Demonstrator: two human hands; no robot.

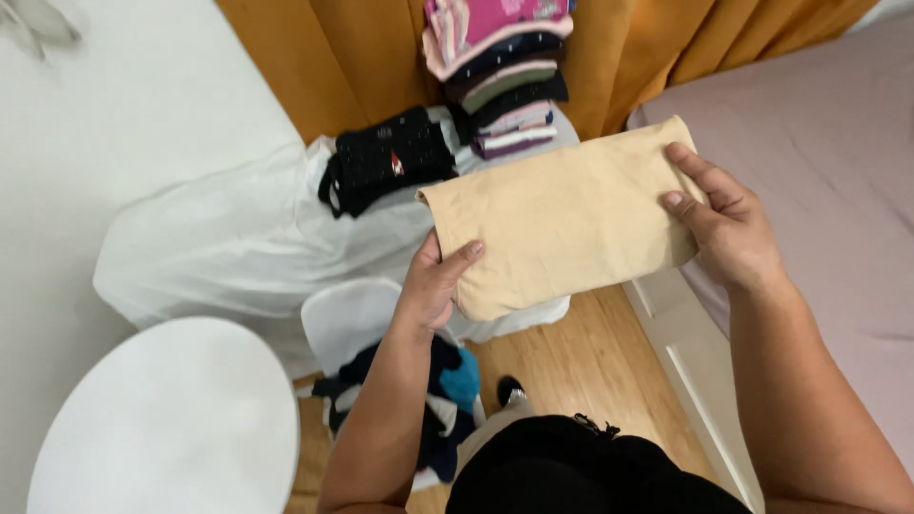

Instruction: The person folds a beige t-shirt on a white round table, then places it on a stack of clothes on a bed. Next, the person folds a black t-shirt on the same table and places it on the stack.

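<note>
currently a folded beige garment (562, 224) is held up between both my hands, clear of any surface. its long axis runs from hand to hand, rising slightly toward my right. my left hand (433, 286) is closed on the lower left corner, thumb on the near face, the other fingers hidden behind the cloth. my right hand (728, 228) is closed on the upper right edge, fingers flat along the front face, thumb out of sight. neither hand is nearer; each has its own end.

beyond the garment, away from my hands, a stack of folded clothes (505, 81) stands on a white-covered surface (238, 238) against an orange curtain (324, 57). left of that stack, beyond my left hand, lies a folded black garment (386, 157) on the same white cover.

below my left forearm a white basket (352, 314) holds a loose heap of dark and blue clothes (447, 400); contents are unsorted. a round white table top (171, 419) sits further to the left. a bed with a pale pink sheet (828, 152) lies out past my right hand. wooden floor (581, 371) shows beneath.
</note>
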